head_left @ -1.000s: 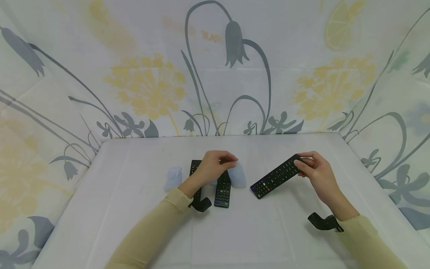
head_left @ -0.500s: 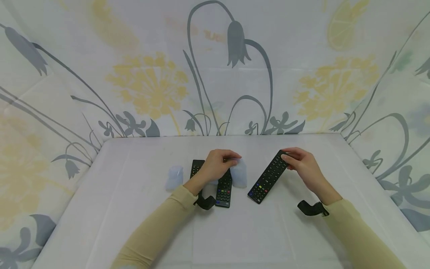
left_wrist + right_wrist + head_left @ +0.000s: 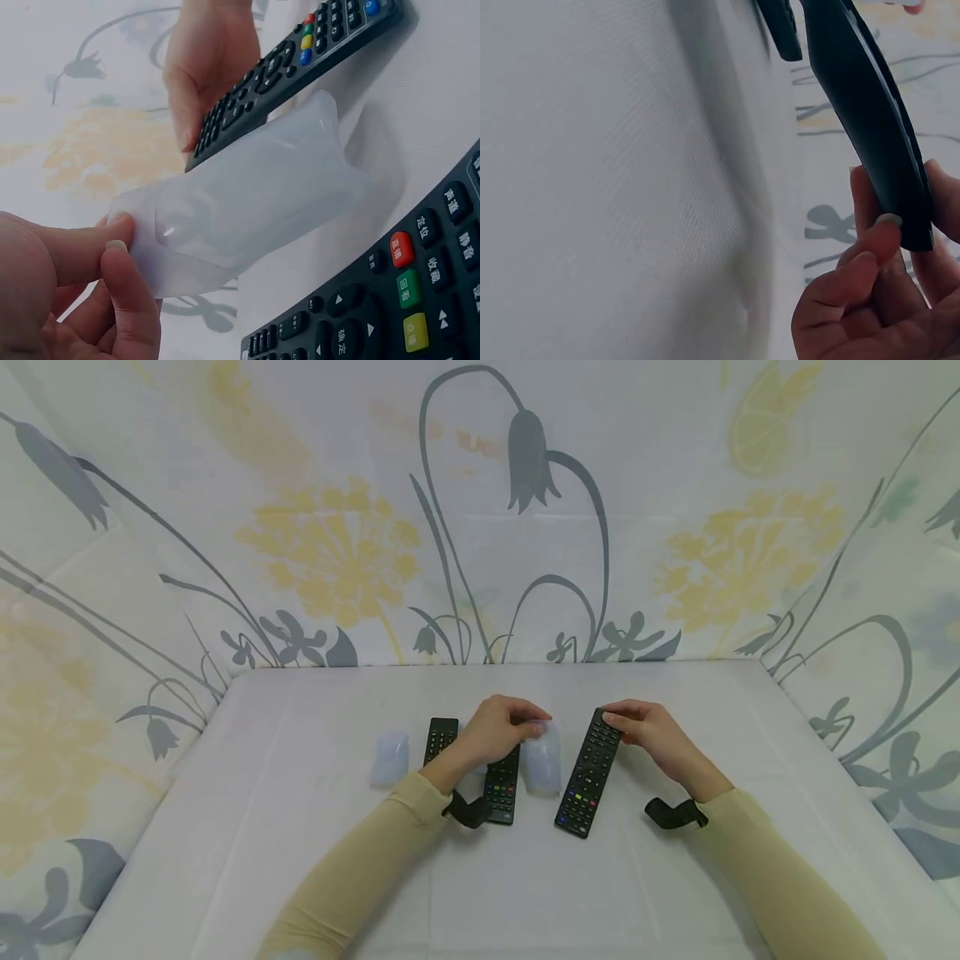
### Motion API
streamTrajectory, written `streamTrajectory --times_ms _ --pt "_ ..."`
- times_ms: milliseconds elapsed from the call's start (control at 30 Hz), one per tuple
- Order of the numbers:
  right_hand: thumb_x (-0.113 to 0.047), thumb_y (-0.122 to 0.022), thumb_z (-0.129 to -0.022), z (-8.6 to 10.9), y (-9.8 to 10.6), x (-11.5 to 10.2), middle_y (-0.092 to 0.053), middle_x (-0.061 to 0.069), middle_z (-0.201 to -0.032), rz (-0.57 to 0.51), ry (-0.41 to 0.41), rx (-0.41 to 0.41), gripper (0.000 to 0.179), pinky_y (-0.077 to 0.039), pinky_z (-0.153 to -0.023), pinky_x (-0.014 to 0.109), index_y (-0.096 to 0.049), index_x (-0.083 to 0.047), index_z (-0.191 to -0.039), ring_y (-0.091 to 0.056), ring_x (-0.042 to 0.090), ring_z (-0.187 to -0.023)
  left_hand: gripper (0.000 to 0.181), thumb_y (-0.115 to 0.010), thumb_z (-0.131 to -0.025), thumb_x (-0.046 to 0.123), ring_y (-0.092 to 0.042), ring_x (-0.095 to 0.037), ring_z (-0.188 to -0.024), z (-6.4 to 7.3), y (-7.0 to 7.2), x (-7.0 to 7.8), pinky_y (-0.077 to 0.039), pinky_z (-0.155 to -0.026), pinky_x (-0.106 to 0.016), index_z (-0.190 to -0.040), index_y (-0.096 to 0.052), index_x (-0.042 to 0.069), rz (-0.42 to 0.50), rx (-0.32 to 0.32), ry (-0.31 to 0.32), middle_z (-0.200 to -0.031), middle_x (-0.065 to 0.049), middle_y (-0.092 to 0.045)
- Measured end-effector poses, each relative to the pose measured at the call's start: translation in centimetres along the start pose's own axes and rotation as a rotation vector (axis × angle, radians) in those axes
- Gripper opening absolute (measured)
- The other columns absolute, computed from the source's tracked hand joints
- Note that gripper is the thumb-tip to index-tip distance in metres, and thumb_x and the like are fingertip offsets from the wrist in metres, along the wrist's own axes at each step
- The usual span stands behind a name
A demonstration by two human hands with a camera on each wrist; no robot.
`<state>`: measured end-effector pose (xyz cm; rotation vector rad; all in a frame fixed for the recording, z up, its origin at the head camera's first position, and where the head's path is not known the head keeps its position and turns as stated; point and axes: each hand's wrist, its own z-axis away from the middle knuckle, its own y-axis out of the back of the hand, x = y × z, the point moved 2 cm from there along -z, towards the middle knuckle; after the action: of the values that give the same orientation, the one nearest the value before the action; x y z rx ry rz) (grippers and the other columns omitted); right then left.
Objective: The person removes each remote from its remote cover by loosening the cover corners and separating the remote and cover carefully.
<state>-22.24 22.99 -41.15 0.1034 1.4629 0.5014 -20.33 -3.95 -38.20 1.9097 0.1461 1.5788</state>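
My left hand (image 3: 498,731) pinches the top end of a translucent bluish plastic sleeve (image 3: 543,766) between thumb and fingers. In the left wrist view the sleeve (image 3: 255,199) is raised off the table, its far end pointing toward the table. A black remote control (image 3: 590,777) is gripped near its upper end by my right hand (image 3: 651,732), thumb on the button side. It tilts just right of the sleeve, apart from it in the head view. The right wrist view shows this remote's smooth dark back (image 3: 870,112), with curled fingers around its end.
Two more black remotes, a middle one (image 3: 501,783) and a left one (image 3: 441,737), lie on the white table (image 3: 322,827), partly under my left arm. A second plastic sleeve (image 3: 390,760) lies farther left. Flower-patterned cloth (image 3: 540,577) walls the back and sides.
My right hand has moved left with its remote, which has swung from slanted to nearly upright in the head view. My left hand has shifted slightly right, carrying the sleeve with it.
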Motion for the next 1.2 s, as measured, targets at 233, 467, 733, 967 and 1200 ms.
streamTrajectory --times_ms 233,467,733,967,1200 --pt "-0.024 -0.060 -0.101 -1.4 -0.9 0.4 -0.064 0.014 -0.119 -0.014 0.011 -0.060 0.044 -0.051 -0.084 0.028 -0.058 0.008 -0.132 -0.061 0.011 -0.094 0.020 -0.069 -0.095 0.015 -0.064 -0.010 -0.093 -0.8 -0.6 -0.7 -0.051 -0.075 -0.023 -0.114 -0.075 0.012 -0.037 0.032 -0.050 -0.111 -0.001 -0.072" --pt "-0.012 -0.059 -0.099 -1.8 -1.5 0.7 -0.064 0.016 -0.121 -0.096 0.018 -0.105 0.039 -0.051 -0.081 0.024 -0.057 0.010 -0.132 -0.062 0.009 -0.093 0.021 -0.070 -0.095 0.015 -0.062 -0.015 -0.100 -0.8 -0.7 -1.0 -0.051 -0.083 -0.028 -0.115 -0.075 0.014 -0.113 0.100 -0.056 -0.115 -0.001 -0.069" --pt "-0.004 -0.060 -0.095 -1.9 -1.8 0.7 -0.061 0.025 -0.127 -0.041 0.050 -0.082 0.036 -0.048 -0.084 0.022 -0.060 0.010 -0.128 -0.060 0.010 -0.098 0.030 -0.070 -0.094 0.014 -0.062 -0.019 -0.112 -1.2 -0.9 -1.4 -0.050 -0.093 -0.032 -0.124 -0.069 0.010 -0.166 0.086 0.004 -0.125 -0.005 -0.067" --pt "-0.002 -0.062 -0.093 -1.7 -1.9 0.5 -0.061 0.025 -0.128 -0.025 0.042 -0.020 0.034 -0.050 -0.082 0.022 -0.063 0.009 -0.125 -0.061 0.012 -0.099 0.041 -0.071 -0.093 0.016 -0.056 -0.023 -0.124 -1.2 -1.0 -1.5 -0.045 -0.102 -0.038 -0.133 -0.064 0.013 -0.218 0.002 0.042 -0.136 -0.007 -0.061" --pt "-0.003 -0.068 -0.091 -1.8 -1.7 0.8 -0.065 0.021 -0.125 0.026 0.048 0.022 0.034 -0.048 -0.085 0.020 -0.065 0.006 -0.124 -0.059 0.028 -0.117 0.042 -0.073 -0.093 0.018 -0.055 -0.023 -0.124 -1.0 -1.1 -1.7 -0.043 -0.103 -0.040 -0.133 -0.065 0.017 -0.226 -0.008 0.047 -0.137 -0.006 -0.060"
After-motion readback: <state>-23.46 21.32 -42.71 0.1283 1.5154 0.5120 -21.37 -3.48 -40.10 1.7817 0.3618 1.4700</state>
